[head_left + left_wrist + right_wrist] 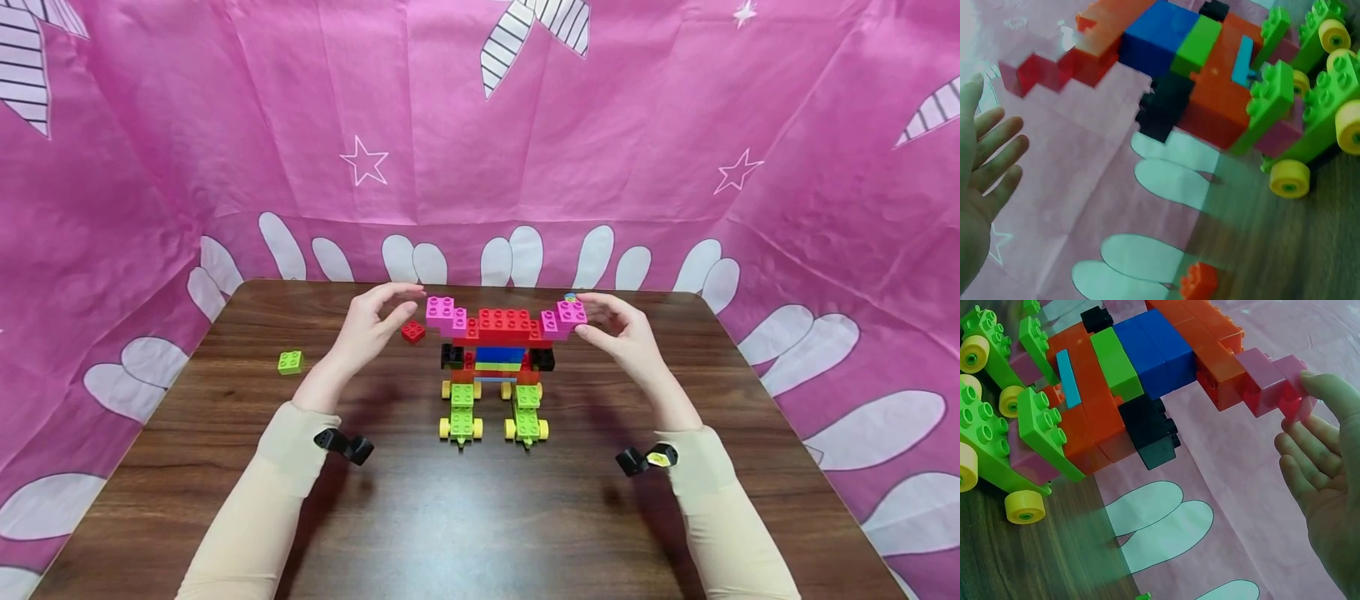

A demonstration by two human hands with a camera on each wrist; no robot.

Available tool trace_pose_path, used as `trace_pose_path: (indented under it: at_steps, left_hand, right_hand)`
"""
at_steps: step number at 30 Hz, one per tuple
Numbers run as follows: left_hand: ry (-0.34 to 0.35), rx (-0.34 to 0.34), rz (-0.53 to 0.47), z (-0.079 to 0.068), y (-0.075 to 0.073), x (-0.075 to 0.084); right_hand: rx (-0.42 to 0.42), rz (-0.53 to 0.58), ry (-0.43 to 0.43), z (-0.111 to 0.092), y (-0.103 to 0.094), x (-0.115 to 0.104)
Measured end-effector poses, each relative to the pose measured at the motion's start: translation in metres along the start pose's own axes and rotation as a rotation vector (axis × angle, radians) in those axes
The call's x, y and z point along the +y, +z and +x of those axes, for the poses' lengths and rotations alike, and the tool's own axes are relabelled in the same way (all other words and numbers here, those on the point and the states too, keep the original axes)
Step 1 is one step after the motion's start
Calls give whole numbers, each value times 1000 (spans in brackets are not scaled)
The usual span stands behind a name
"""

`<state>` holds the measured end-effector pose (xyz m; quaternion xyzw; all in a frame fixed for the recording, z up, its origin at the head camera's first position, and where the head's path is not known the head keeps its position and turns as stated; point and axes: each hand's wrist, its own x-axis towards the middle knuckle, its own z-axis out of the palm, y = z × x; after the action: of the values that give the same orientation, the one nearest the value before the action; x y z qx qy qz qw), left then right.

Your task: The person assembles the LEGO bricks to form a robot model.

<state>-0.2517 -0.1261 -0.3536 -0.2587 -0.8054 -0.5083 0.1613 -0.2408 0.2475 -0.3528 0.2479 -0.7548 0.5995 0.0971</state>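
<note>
A toy figure of building bricks stands upright on two green wheeled bases (462, 419) with yellow wheels. Its body has red bricks (504, 321), a blue brick (500, 358), a green layer and a black brick (452, 357) at each side. Stepped pink bricks rise outward at both upper ends. My right hand (622, 325) pinches the outer right pink brick (1295, 394) at its edge, thumb on one side and fingertips at the other. My left hand (367, 325) is held beside the outer left pink brick (439, 310), fingers relaxed and apart from it.
A loose red brick (412, 332) lies left of the figure. Farther left is a lime green brick (290, 362). A small blue and yellow piece (571, 297) peeks out behind the right pink brick. A pink patterned cloth (450, 125) hangs behind the wooden table (420, 525).
</note>
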Motion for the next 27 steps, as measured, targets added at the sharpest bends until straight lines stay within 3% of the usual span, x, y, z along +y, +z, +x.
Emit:
trace_pose_path:
  at_steps: [6, 10, 18, 27]
  left_hand:
    - [-60, 116, -20, -1, 2, -26]
    - [-111, 138, -13, -3, 4, -49]
    - [-220, -13, 66, -6, 14, -88]
    - [-322, -146, 158, -4, 25, -106]
  right_hand:
    - [1, 24, -10, -1, -2, 0]
    - [-2, 33, -7, -1, -2, 0]
    - [5, 26, -4, -1, -1, 1]
    - [-1, 7, 0, -1, -1, 2]
